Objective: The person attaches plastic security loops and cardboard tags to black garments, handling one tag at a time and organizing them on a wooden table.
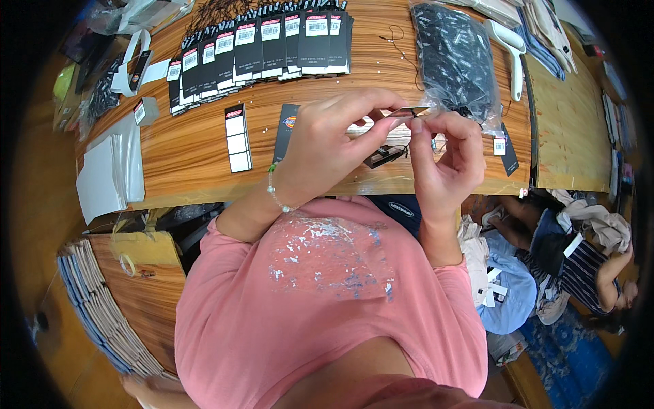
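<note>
My left hand (327, 133) is closed, pinching a hang tag (413, 110) seen almost edge-on above the table's front edge. My right hand (449, 146) meets it at the tag's end, thumb and forefinger pressed together on a thin black tag string (409, 142), part of which dangles below. Behind the fingers lies a dark tag with a pale label (385, 157), partly covered. Left of my left wrist are a black tag (285, 133) and a narrow label strip (238, 138) with white blocks.
Fanned rows of black hang tags (262, 51) fill the table's back. A clear bag of black strings (458, 61), a white lint roller (511, 54) and another tag (509, 151) are on the right. White sheets (102, 177) lie left. Another person's arm (613, 276) shows at lower right.
</note>
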Available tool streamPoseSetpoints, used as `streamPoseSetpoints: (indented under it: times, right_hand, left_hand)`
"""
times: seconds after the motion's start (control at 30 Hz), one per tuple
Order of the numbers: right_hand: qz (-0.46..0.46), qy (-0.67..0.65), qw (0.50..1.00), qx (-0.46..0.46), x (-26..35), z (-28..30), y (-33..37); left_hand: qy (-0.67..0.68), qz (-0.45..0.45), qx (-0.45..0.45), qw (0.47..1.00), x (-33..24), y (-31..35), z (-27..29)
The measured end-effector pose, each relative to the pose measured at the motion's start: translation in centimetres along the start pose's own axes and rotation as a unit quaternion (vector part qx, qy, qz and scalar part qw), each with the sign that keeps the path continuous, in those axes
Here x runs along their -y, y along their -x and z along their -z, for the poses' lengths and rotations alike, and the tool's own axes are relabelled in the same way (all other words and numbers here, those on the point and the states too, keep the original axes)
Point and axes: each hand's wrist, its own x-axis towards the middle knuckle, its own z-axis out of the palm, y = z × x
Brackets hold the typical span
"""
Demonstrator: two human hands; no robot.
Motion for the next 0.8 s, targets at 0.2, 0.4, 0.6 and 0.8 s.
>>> streamPoseSetpoints:
  times: [0.2, 0.4, 0.6, 0.8]
  right_hand:
    - [0.023, -0.004, 1.0, 0.0, -0.7, -0.5, 0.3]
    - [-0.022, -0.102, 0.994, -0.014, -1.2, -1.1, 0.6]
    - [-0.156, -0.258, 0.953, -0.015, -0.8, -1.2, 0.3]
    - [-0.257, -0.41, 0.875, -0.017, -1.2, -1.2, 0.1]
  left_hand:
    - [-0.028, -0.03, 0.001, 0.999, 0.4, 0.1, 0.2]
    - [-0.029, -0.003, 0.006, 1.0, 0.1, 0.0, 0.3]
    - [-0.044, -0.038, -0.001, 0.998, 0.5, -0.2, 0.2]
    - [-0.095, -0.087, -0.007, 0.992, 0.5, -0.5, 0.3]
